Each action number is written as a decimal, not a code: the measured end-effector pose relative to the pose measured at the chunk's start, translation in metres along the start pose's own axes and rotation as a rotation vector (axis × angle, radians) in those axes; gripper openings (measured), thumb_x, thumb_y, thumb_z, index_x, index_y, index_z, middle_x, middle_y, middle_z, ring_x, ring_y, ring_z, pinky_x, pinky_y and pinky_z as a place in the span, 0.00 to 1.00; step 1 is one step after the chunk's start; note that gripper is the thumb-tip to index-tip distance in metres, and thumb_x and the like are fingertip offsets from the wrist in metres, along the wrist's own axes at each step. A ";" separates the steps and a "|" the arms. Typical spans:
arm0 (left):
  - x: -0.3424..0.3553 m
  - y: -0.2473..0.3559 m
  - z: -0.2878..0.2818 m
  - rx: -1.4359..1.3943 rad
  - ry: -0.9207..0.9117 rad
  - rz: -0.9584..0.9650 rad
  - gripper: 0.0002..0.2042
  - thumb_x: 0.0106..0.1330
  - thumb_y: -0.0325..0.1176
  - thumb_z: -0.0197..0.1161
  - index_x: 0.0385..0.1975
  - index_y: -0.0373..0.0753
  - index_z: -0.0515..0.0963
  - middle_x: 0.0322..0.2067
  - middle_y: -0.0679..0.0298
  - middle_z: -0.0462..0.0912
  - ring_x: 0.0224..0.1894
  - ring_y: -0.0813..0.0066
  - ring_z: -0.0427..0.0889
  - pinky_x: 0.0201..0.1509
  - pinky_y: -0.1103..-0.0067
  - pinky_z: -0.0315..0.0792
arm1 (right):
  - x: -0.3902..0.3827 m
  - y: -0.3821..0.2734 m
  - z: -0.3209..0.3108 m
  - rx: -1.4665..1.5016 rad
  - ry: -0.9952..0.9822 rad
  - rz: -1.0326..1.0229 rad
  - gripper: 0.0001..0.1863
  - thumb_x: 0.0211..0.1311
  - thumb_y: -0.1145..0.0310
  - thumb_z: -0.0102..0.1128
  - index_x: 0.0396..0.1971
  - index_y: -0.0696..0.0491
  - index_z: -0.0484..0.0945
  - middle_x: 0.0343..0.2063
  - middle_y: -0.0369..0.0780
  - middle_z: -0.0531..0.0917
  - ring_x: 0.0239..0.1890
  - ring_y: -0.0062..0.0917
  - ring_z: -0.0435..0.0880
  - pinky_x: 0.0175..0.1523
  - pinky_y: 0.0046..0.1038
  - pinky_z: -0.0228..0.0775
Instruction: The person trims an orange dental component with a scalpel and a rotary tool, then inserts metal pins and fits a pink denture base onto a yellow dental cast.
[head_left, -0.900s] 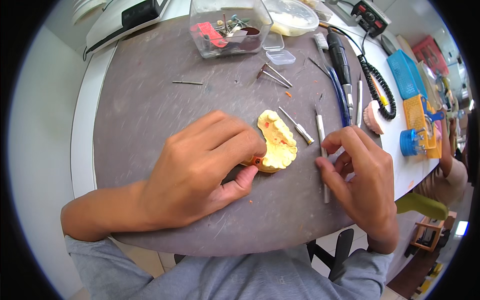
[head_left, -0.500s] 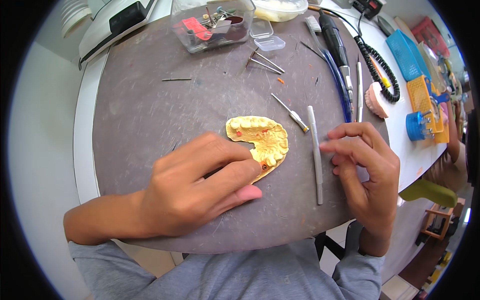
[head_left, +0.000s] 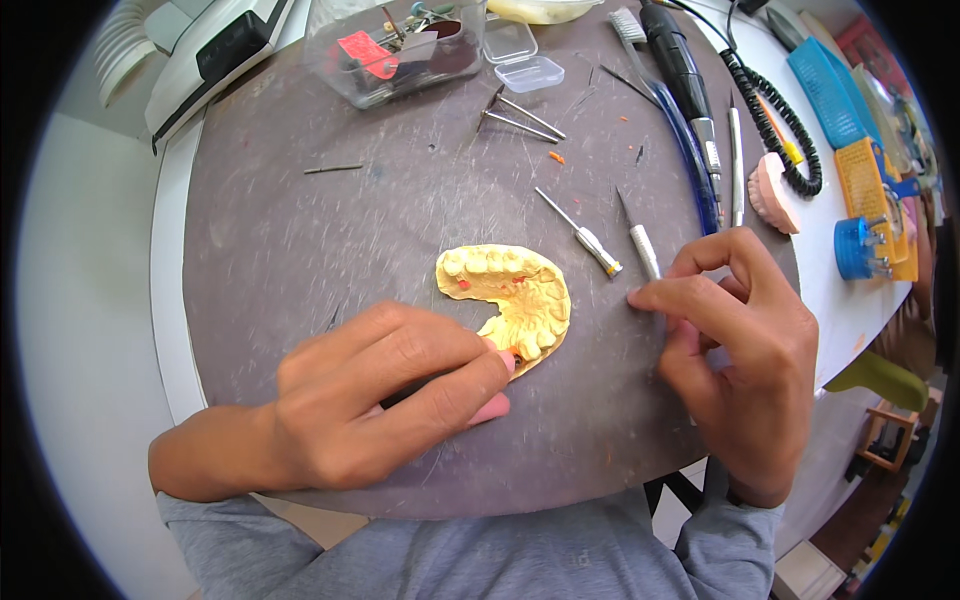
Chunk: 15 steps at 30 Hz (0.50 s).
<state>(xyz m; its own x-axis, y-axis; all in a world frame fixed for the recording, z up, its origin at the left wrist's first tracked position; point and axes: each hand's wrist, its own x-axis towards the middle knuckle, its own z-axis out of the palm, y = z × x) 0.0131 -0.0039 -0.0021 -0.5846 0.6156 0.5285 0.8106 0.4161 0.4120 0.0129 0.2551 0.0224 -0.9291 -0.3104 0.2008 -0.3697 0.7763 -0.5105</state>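
A pale yellow plaster dental model (head_left: pixel 535 300), horseshoe-shaped with red marks, lies on the bench. My left hand (head_left: pixel 385 395) is closed on its near end, fingers bent over it and thumb partly hidden below. Beside the fingertips, a small dark-centred ring in an orange patch (head_left: pixel 517 358) shows in the model. To the right, my right hand (head_left: pixel 745 350) is closed around a slim metal craft knife (head_left: pixel 642 248). Its pointed blade is directed away from me, and its rear end is hidden by my fingers. A small metal screwdriver (head_left: pixel 592 243) lies between model and knife.
Rotary burs (head_left: pixel 520 122) and a thin metal rod (head_left: pixel 333 169) lie farther back. A clear box of small parts (head_left: pixel 400 60) stands at the far edge. On the right are a black handpiece (head_left: pixel 680 70), a toothbrush (head_left: pixel 628 28), a pink dental model (head_left: pixel 772 195) and a blue bur stand (head_left: pixel 855 248).
My right hand has closed on the knife, which has shifted and turned so its pointed blade shows. My left hand stays on the dental model; the whole view has moved slightly.
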 end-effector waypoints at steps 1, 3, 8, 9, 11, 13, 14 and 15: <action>0.000 0.000 -0.001 -0.003 -0.011 0.000 0.19 0.45 0.29 0.82 0.37 0.33 0.85 0.30 0.59 0.84 0.30 0.68 0.85 0.30 0.78 0.78 | 0.000 0.001 0.000 0.018 0.005 0.007 0.15 0.47 0.87 0.59 0.34 0.57 0.87 0.35 0.42 0.81 0.27 0.25 0.83 0.32 0.23 0.74; 0.000 0.000 -0.001 -0.009 -0.014 -0.007 0.19 0.44 0.29 0.82 0.37 0.33 0.85 0.30 0.59 0.84 0.30 0.68 0.85 0.30 0.78 0.78 | -0.001 0.000 -0.001 0.036 -0.007 0.035 0.15 0.47 0.87 0.58 0.33 0.58 0.87 0.36 0.43 0.81 0.28 0.26 0.84 0.33 0.23 0.74; 0.000 0.000 0.001 -0.011 0.009 -0.020 0.19 0.44 0.29 0.83 0.37 0.34 0.84 0.30 0.59 0.84 0.30 0.68 0.85 0.30 0.78 0.78 | -0.001 -0.003 -0.001 0.049 -0.026 0.087 0.14 0.48 0.86 0.57 0.33 0.58 0.87 0.37 0.44 0.82 0.28 0.25 0.83 0.34 0.23 0.73; -0.001 0.000 0.002 -0.016 0.014 -0.036 0.20 0.44 0.28 0.83 0.37 0.34 0.84 0.31 0.59 0.84 0.31 0.67 0.85 0.31 0.78 0.78 | -0.001 -0.003 -0.001 0.048 -0.018 0.082 0.14 0.48 0.86 0.57 0.33 0.59 0.87 0.37 0.44 0.82 0.28 0.24 0.82 0.33 0.23 0.73; -0.003 0.002 0.002 -0.024 0.024 -0.068 0.20 0.44 0.27 0.82 0.38 0.34 0.83 0.31 0.58 0.84 0.32 0.66 0.85 0.32 0.77 0.78 | -0.002 0.000 0.003 0.048 0.021 0.051 0.14 0.49 0.85 0.57 0.34 0.59 0.87 0.36 0.44 0.81 0.27 0.23 0.80 0.31 0.22 0.70; -0.002 0.000 0.002 -0.044 0.031 -0.098 0.21 0.43 0.24 0.81 0.39 0.34 0.83 0.32 0.58 0.84 0.33 0.65 0.85 0.35 0.77 0.78 | -0.002 0.004 0.003 0.053 0.048 0.014 0.14 0.51 0.86 0.57 0.35 0.59 0.87 0.34 0.44 0.80 0.26 0.22 0.78 0.31 0.21 0.67; -0.001 -0.001 0.001 -0.053 0.035 -0.114 0.21 0.43 0.22 0.81 0.39 0.34 0.82 0.33 0.57 0.84 0.34 0.65 0.85 0.36 0.76 0.78 | -0.003 0.006 0.001 0.059 0.046 0.002 0.15 0.51 0.86 0.56 0.36 0.59 0.87 0.33 0.44 0.80 0.27 0.21 0.77 0.31 0.20 0.66; 0.000 -0.002 0.000 -0.063 0.017 -0.140 0.21 0.42 0.21 0.80 0.40 0.34 0.82 0.34 0.57 0.84 0.35 0.65 0.84 0.37 0.76 0.78 | -0.003 0.006 0.001 0.076 0.058 0.005 0.15 0.52 0.86 0.56 0.37 0.59 0.87 0.33 0.44 0.79 0.27 0.21 0.77 0.31 0.19 0.66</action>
<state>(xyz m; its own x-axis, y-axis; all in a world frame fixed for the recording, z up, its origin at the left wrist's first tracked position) 0.0116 -0.0043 -0.0032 -0.6927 0.5430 0.4747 0.7177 0.4538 0.5282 0.0138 0.2608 0.0180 -0.9305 -0.2724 0.2449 -0.3655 0.7335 -0.5730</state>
